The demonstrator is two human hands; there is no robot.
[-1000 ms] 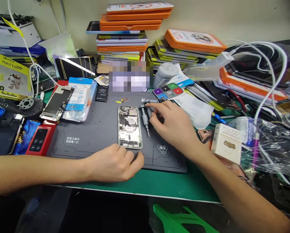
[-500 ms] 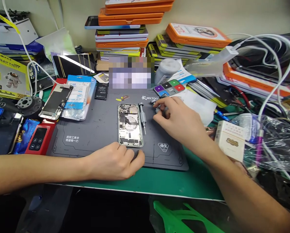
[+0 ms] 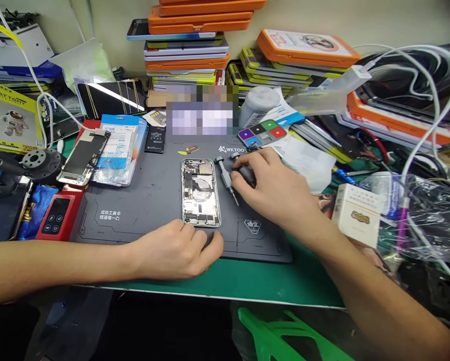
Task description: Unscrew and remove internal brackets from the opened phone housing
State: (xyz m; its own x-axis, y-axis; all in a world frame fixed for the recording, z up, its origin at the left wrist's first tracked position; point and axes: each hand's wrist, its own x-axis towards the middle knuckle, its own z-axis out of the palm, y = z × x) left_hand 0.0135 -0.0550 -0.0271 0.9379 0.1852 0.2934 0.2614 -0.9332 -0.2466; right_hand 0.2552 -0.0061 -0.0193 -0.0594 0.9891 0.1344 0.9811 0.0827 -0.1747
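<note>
An opened phone (image 3: 201, 193) lies on the dark work mat, its circuit boards and inner frame exposed. Just below its bottom edge rests my left hand (image 3: 179, 249), closed with the fingers curled under; whatever it may hold is hidden. To the phone's right, a grey screwdriver (image 3: 227, 179) lies slanted, tip toward me. My right hand (image 3: 275, 183) is closed around a second, darker screwdriver (image 3: 246, 174), with the thumb beside the grey one. Its fingers partly cover the darker tool.
Behind the phone lie small metal and yellow bits (image 3: 189, 150) and a black battery (image 3: 155, 139). A detached screen (image 3: 82, 158) leans at the left by a red device (image 3: 61, 215). A colored panel (image 3: 262, 133), a cigarette box (image 3: 356, 215) and cables crowd the right; boxes are stacked behind.
The grey screwdriver has turned from nearly upright in view to slanted, its tip swinging right. My right hand has shifted slightly left and down over the tools. My left hand stays put.
</note>
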